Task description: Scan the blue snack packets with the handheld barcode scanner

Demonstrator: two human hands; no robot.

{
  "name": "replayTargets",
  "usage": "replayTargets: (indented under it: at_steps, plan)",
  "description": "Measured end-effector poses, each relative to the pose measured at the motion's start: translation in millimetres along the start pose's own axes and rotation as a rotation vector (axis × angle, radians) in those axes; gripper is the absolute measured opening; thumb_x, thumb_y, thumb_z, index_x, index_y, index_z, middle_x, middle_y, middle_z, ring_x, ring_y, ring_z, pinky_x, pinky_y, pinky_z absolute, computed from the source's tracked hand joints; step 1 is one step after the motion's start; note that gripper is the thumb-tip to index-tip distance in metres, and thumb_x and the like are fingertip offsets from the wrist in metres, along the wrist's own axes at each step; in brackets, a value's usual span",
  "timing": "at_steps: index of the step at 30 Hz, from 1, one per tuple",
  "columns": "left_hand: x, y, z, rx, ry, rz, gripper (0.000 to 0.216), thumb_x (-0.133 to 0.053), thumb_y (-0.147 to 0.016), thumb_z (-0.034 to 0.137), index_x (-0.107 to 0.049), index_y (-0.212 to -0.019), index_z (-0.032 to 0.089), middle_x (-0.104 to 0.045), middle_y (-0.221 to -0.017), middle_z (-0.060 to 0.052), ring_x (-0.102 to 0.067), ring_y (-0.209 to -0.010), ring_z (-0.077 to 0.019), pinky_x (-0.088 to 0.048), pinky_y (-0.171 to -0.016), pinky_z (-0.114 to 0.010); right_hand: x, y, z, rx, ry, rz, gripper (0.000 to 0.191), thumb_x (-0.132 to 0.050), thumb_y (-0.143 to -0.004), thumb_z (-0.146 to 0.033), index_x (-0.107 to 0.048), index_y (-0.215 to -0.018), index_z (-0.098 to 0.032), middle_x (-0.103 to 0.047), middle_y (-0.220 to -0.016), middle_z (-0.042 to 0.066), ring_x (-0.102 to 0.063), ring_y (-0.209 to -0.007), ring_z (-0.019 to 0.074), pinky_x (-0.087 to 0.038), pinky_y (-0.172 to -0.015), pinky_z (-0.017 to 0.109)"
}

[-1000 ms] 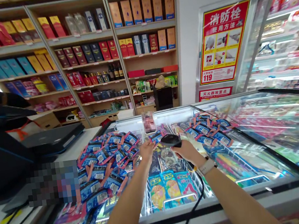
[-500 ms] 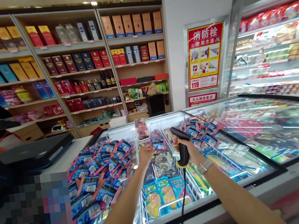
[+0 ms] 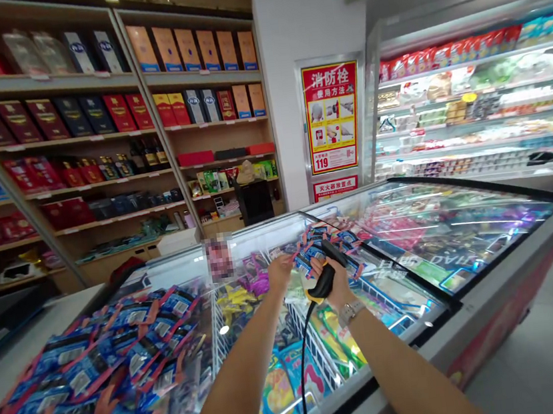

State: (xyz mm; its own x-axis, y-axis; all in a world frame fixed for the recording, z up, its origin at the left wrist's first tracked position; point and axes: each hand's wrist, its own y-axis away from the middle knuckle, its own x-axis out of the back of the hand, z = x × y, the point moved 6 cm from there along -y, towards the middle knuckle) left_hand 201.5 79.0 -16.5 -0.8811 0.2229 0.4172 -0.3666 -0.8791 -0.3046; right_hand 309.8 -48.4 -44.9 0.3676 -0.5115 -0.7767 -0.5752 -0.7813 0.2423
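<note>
My right hand (image 3: 337,285) is wrapped round the grip of a black and yellow barcode scanner (image 3: 320,285), its cable running down across the freezer. To the left of it, my left hand (image 3: 279,274) has its fingers pinched at the pink edge of a blue snack packet (image 3: 305,262). That packet lies at the near left of a small packet pile (image 3: 343,238) on the freezer's glass top, and the scanner partly covers it. A larger pile of similar blue packets (image 3: 99,366) spreads over the left end of the glass.
Under the glass of the chest freezer (image 3: 463,313), wire baskets (image 3: 318,343) hold colourful bags. Shelves of boxed bottles (image 3: 81,117) line the back wall. A red fire-hydrant notice (image 3: 335,119) hangs on the pillar; a lit chilled display (image 3: 465,103) stands at the right.
The view has turned right. My left hand has moved right to the smaller pile and is at a packet there. The scanner has tilted and come closer to that pile.
</note>
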Motion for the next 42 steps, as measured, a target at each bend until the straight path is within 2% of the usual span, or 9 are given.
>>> replayTargets:
  at_steps: [6,9,15,22,26,30,34,39,42]
  plan:
    - [9,3,4,-0.011,-0.061,0.009,0.026,-0.065,-0.076,0.012,-0.072,-0.101,0.017,-0.076,-0.097,-0.01,-0.07,-0.09,-0.0257,-0.053,-0.084,-0.037,-2,1,-2,0.041,0.02,-0.017,0.006,-0.062,-0.077,-0.023,-0.06,-0.072,-0.024,-0.074,-0.079,0.003,-0.072,-0.088,0.0181,-0.058,-0.076,0.028]
    - [37,8,10,-0.045,-0.024,0.029,0.03,-0.066,-0.076,0.012,-0.071,-0.106,0.016,-0.074,-0.106,-0.011,-0.07,-0.089,-0.0241,-0.054,-0.084,-0.037,-15,16,-5,0.056,-0.047,-0.09,0.005,-0.059,-0.079,-0.021,-0.06,-0.074,-0.023,-0.074,-0.08,0.003,-0.072,-0.089,0.018,-0.059,-0.078,0.028]
    - [165,34,20,-0.096,-0.067,0.212,0.026,-0.066,-0.079,0.017,-0.072,-0.104,0.016,-0.073,-0.108,-0.011,-0.07,-0.087,-0.0219,-0.055,-0.082,-0.034,-93,59,35,-0.064,-0.053,-0.315,0.006,-0.058,-0.08,-0.017,-0.064,-0.078,-0.018,-0.075,-0.084,0.006,-0.072,-0.087,0.0174,-0.058,-0.081,0.027]
    - [336,106,1,0.022,-0.402,0.484,0.027,-0.06,-0.082,0.017,-0.072,-0.106,0.017,-0.075,-0.101,-0.009,-0.07,-0.088,-0.0221,-0.053,-0.085,-0.033,-189,131,156,-0.377,0.04,-0.46,0.007,-0.059,-0.082,-0.012,-0.064,-0.08,-0.015,-0.074,-0.075,0.006,-0.072,-0.075,0.0157,-0.058,-0.075,0.024]
    - [395,147,-26,0.218,-0.604,0.463,0.028,-0.066,-0.079,0.022,-0.073,-0.106,0.016,-0.075,-0.104,-0.009,-0.069,-0.093,-0.0243,-0.05,-0.084,-0.03,-205,169,222,-0.578,0.228,-0.471,0.008,-0.06,-0.085,-0.016,-0.063,-0.078,-0.015,-0.07,-0.068,0.006,-0.071,-0.067,0.0156,-0.058,-0.07,0.024]
    - [410,165,-44,0.288,-0.714,0.304,0.024,-0.074,-0.074,0.031,-0.074,-0.095,0.019,-0.075,-0.098,-0.006,-0.067,-0.093,-0.0232,-0.047,-0.08,-0.028,-200,195,265,-0.735,0.448,-0.518,0.018,-0.06,-0.088,-0.029,-0.064,-0.078,-0.014,-0.068,-0.066,0.007,-0.07,-0.065,0.0162,-0.056,-0.062,0.023]
    - [408,163,-51,0.267,-0.768,0.216,0.016,-0.072,-0.075,0.033,-0.071,-0.074,0.017,-0.07,-0.073,-0.003,-0.062,-0.075,-0.0195,-0.041,-0.069,-0.027,-197,200,276,-0.721,0.578,-0.552,0.02,-0.059,-0.088,-0.033,-0.066,-0.084,-0.014,-0.067,-0.064,0.006,-0.067,-0.063,0.0161,-0.054,-0.059,0.024]
    - [406,158,-54,0.265,-0.675,0.205,0.031,-0.072,-0.072,0.029,-0.056,-0.047,0.018,-0.045,-0.045,0.004,-0.048,-0.055,-0.0144,-0.033,-0.059,-0.027,-197,204,278,-0.73,0.606,-0.555,0.017,-0.062,-0.086,-0.03,-0.065,-0.081,-0.015,-0.064,-0.06,0.003,-0.063,-0.058,0.015,-0.053,-0.059,0.026]
    - [409,158,-44,0.227,-0.547,0.304,0.025,-0.075,-0.066,0.026,-0.057,-0.05,0.018,-0.049,-0.048,0.004,-0.049,-0.056,-0.0137,-0.035,-0.06,-0.026,-198,204,276,-0.676,0.515,-0.519,0.012,-0.064,-0.084,-0.024,-0.063,-0.074,-0.016,-0.063,-0.059,0.001,-0.061,-0.056,0.0132,-0.051,-0.058,0.023]
